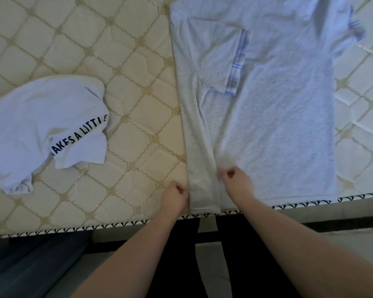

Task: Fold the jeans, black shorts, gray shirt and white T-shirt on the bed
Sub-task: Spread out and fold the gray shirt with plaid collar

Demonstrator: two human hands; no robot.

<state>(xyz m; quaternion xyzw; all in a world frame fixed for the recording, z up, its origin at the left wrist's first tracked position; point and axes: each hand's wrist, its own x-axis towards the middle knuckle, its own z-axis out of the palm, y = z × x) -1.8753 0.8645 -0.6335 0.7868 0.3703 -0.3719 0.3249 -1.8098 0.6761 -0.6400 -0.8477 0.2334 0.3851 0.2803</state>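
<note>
- Two hands are set at the near hem of the pale gray cotton shirt [267, 117], which is spread on the quilted cream mattress [125, 87].
- Its folded-over left strip is pinched between the left hand [176, 195] and right hand [237, 182].
- The crumpled white printed T-shirt [41, 130] lies well apart, leftward.

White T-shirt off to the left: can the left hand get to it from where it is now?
Probably yes. The left hand sits at the gray shirt's folded edge, and only bare mattress lies between it and the white T-shirt.
</note>
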